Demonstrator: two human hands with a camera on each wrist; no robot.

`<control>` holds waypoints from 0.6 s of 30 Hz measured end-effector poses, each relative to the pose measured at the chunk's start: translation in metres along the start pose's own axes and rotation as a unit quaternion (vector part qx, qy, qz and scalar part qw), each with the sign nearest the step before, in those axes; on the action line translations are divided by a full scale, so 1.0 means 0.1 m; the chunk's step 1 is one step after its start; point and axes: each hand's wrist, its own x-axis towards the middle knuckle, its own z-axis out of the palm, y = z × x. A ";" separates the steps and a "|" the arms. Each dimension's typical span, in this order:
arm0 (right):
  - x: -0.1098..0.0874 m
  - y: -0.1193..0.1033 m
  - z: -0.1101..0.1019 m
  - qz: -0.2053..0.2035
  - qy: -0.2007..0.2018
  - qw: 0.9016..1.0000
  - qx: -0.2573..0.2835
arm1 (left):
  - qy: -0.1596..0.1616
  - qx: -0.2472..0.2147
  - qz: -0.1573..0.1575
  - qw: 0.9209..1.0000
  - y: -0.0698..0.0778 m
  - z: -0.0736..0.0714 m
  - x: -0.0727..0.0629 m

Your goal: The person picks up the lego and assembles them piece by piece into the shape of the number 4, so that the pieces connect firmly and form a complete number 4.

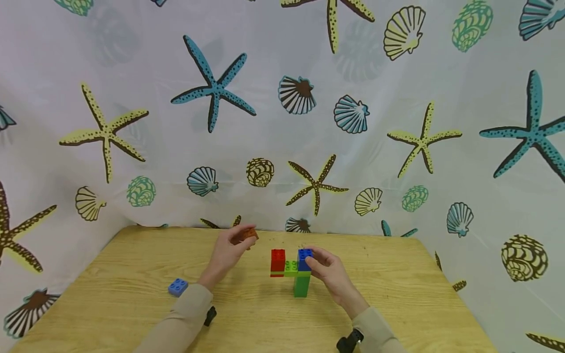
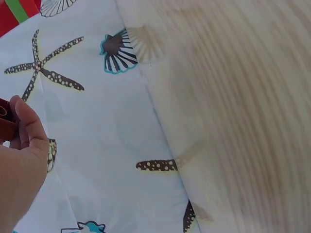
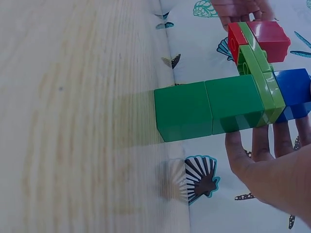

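My left hand (image 1: 227,252) pinches an orange-brown toy brick (image 1: 250,233) between thumb and fingers, raised near the table's back edge. In the left wrist view that brick (image 2: 7,121) shows only partly, at the left border. A block structure stands upright before me: green bricks (image 3: 209,109) form a column, with light green flat pieces (image 1: 291,267) reaching out to the left on top. A red brick (image 1: 278,255) sits on the outer end, with more red beneath it. My right hand (image 1: 332,275) grips the blue brick (image 1: 304,259) above the column, thumb in front, fingers behind.
A loose blue brick (image 1: 178,287) lies on the wooden table (image 1: 247,318) at the left, near my left forearm. A white curtain (image 1: 247,132) with starfish and shells hangs behind the table and at its sides.
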 end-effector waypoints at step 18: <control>0.00 -0.02 -0.01 -0.004 -0.006 1.000 -0.012 | -0.060 0.027 0.087 0.994 0.25 0.43 -0.06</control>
